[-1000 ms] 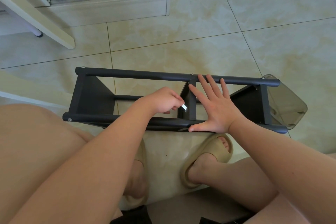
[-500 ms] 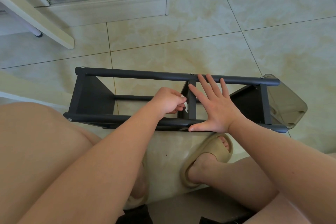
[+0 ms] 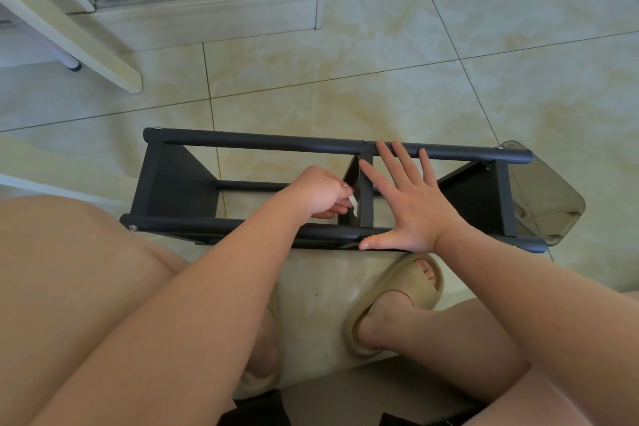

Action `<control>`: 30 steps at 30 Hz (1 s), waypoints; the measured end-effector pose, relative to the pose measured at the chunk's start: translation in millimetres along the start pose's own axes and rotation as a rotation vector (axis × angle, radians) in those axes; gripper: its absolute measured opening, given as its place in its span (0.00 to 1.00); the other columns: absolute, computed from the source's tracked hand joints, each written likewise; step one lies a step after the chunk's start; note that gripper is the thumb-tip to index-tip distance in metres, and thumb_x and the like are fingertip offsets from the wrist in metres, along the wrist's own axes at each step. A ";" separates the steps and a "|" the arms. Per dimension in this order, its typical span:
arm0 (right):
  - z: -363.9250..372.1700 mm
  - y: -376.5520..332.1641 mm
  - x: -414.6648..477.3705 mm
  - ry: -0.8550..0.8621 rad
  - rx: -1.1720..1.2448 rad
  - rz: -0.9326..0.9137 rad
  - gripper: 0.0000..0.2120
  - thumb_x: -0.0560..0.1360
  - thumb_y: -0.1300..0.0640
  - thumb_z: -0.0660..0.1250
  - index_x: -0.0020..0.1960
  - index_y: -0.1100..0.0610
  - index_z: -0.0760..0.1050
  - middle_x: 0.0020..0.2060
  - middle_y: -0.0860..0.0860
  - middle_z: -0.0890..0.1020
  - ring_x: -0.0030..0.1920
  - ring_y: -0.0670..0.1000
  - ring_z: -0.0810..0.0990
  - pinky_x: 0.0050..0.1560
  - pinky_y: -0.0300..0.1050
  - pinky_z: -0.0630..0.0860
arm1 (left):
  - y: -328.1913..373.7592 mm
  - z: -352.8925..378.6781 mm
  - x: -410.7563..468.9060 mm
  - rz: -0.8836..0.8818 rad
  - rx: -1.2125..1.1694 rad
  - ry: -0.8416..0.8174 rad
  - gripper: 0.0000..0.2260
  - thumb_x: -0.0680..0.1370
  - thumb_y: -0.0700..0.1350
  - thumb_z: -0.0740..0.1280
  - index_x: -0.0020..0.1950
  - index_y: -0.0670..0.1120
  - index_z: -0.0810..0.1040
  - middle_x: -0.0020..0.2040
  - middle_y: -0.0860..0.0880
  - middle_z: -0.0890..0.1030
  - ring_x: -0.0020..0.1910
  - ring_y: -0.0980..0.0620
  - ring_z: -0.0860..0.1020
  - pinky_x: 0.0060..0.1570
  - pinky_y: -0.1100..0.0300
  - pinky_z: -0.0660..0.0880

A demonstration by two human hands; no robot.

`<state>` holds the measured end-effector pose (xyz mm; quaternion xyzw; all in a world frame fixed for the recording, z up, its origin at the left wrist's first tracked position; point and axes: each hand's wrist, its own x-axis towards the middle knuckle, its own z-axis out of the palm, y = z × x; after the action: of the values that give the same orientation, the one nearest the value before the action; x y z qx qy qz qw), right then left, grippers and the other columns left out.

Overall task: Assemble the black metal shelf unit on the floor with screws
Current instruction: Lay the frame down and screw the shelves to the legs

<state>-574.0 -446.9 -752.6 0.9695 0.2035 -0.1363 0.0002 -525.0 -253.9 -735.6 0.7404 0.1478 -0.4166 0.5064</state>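
Note:
The black metal shelf unit (image 3: 262,142) lies on its side on the tiled floor in front of my knees. My left hand (image 3: 320,190) reaches inside the frame and pinches a small white tool (image 3: 353,204) against the middle panel (image 3: 366,197). My right hand (image 3: 411,201) lies flat with spread fingers across the frame just right of that panel, the thumb on the near rail. Silver screw heads (image 3: 365,140) show on the rails. What the tool's tip touches is hidden.
A translucent grey plastic piece (image 3: 549,197) lies under the shelf's right end. A white cabinet (image 3: 207,7) holding shoes stands at the back left, with a slanted white board (image 3: 69,28) before it. My sandalled feet (image 3: 394,301) rest just behind the near rail.
My left hand has shifted slightly right and turned with the white tool at the middle panel. My right hand and the shelf have stayed put.

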 end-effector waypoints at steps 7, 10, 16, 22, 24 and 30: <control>-0.3 -0.4 0.1 -0.003 -0.002 -0.001 0.60 0.63 0.13 0.48 0.83 0.47 0.38 0.82 0.55 0.38 0.81 0.60 0.34 0.77 0.69 0.38 | 1.7 6.5 -1.0 -0.033 -0.033 -0.023 0.07 0.82 0.44 0.66 0.57 0.42 0.77 0.42 0.48 0.84 0.46 0.52 0.84 0.58 0.52 0.80; -0.2 -1.1 -0.5 -0.002 0.001 -0.001 0.60 0.63 0.13 0.47 0.83 0.47 0.38 0.82 0.55 0.38 0.81 0.60 0.35 0.77 0.69 0.38 | 1.5 6.7 -1.1 -0.073 -0.054 -0.039 0.10 0.83 0.44 0.65 0.60 0.40 0.77 0.42 0.49 0.84 0.46 0.52 0.83 0.59 0.52 0.79; -0.8 -1.2 -0.7 -0.005 0.002 -0.001 0.60 0.63 0.13 0.48 0.83 0.47 0.38 0.82 0.55 0.37 0.81 0.60 0.34 0.77 0.69 0.37 | 1.2 3.1 -3.6 -0.088 -0.045 -0.081 0.06 0.84 0.43 0.62 0.56 0.41 0.75 0.42 0.49 0.84 0.45 0.53 0.83 0.55 0.56 0.79; -0.8 -1.4 -0.7 -0.004 0.006 0.001 0.60 0.63 0.13 0.48 0.83 0.47 0.38 0.82 0.55 0.38 0.81 0.60 0.35 0.77 0.68 0.37 | -0.9 -5.9 -4.8 -0.044 0.080 -0.141 0.07 0.84 0.41 0.61 0.50 0.44 0.77 0.42 0.50 0.85 0.45 0.54 0.83 0.52 0.58 0.78; -0.6 -1.4 -0.6 -0.005 0.001 0.002 0.60 0.63 0.13 0.48 0.83 0.47 0.38 0.82 0.55 0.37 0.81 0.60 0.34 0.77 0.68 0.37 | -3.3 -8.8 -4.6 -0.013 0.130 -0.164 0.07 0.84 0.41 0.61 0.50 0.45 0.78 0.42 0.51 0.86 0.45 0.55 0.83 0.51 0.58 0.78; -1.0 -1.6 -0.5 -0.006 -0.007 0.006 0.60 0.63 0.12 0.48 0.83 0.47 0.38 0.82 0.55 0.37 0.81 0.60 0.34 0.77 0.68 0.37 | -6.1 -14.2 -7.4 0.048 0.276 -0.218 0.09 0.83 0.41 0.63 0.46 0.48 0.79 0.43 0.53 0.86 0.49 0.55 0.83 0.62 0.54 0.76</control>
<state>-574.8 -445.6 -751.4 0.9697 0.2011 -0.1386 0.0044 -526.8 -237.3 -731.8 0.7565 0.0156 -0.4987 0.4228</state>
